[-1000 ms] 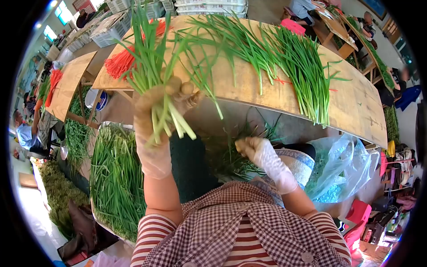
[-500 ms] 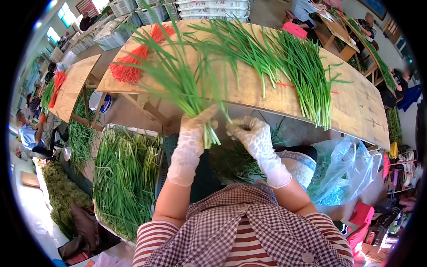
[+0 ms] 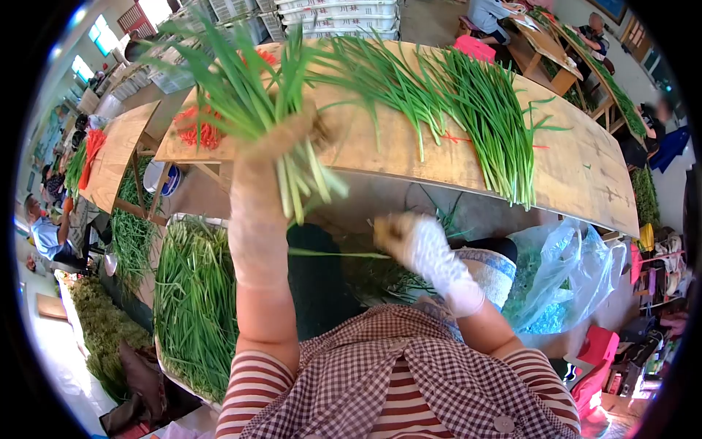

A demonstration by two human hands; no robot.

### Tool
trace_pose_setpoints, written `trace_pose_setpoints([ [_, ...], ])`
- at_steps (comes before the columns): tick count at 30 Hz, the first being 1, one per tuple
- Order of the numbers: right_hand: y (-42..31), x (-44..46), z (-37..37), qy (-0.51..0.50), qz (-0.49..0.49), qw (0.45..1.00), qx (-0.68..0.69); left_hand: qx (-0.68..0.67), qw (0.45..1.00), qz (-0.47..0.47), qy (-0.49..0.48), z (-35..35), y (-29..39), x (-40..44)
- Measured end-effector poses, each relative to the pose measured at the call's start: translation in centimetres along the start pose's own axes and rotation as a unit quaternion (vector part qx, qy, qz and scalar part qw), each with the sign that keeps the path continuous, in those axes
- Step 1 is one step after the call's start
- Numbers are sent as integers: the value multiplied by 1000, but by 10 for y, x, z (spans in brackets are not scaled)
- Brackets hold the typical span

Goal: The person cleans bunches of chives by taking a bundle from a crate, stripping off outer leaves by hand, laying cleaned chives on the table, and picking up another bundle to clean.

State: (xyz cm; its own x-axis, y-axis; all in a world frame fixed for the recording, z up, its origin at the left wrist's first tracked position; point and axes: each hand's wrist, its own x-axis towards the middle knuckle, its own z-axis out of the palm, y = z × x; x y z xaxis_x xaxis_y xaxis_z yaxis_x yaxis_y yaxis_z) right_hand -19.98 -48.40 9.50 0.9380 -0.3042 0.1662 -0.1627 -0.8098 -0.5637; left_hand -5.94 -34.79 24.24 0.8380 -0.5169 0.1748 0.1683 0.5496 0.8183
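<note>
My left hand (image 3: 274, 143), in a pale patterned glove, is wrapped around a bunch of garlic chives (image 3: 252, 95). The leaves point up and away, and the pale stem ends hang below the fist. Lower and to the right, my gloved right hand (image 3: 406, 238) is curled and blurred by motion. A single chive leaf (image 3: 340, 254) stretches leftward from its fingertips, apart from the bunch; the exact grip is smeared. On the wooden table (image 3: 365, 150) ahead lie a large pile of chives (image 3: 493, 124), a looser pile (image 3: 391, 80), and red ties (image 3: 197, 126).
A crate of chives (image 3: 194, 293) stands at my left. A clear plastic bag (image 3: 567, 271) is at my right, and stacked white crates (image 3: 340, 18) are behind the table. Another table (image 3: 121, 154) stands to the left. Several people sit at other tables.
My left hand has lifted the bunch up and leftward over the table edge. My right hand has moved down, and the leaf by it has swung from upright to level, away from the bunch.
</note>
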Motion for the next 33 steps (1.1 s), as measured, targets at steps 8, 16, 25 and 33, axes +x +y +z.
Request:
trace_pose_setpoints([
  [8, 29, 137, 17, 209, 97, 922, -311, -101, 967, -232, 19, -49, -95, 50],
  [16, -6, 41, -12, 268, -50, 949, -157, 73, 984, -145, 73, -42, -127, 28],
  [25, 37, 81, -35, 252, 132, 949, -134, -35, 979, -202, 16, -13, -74, 43],
  [33, 11, 65, -38, 322, 50, 936, -132, -139, 941, -307, -29, -45, -126, 29],
])
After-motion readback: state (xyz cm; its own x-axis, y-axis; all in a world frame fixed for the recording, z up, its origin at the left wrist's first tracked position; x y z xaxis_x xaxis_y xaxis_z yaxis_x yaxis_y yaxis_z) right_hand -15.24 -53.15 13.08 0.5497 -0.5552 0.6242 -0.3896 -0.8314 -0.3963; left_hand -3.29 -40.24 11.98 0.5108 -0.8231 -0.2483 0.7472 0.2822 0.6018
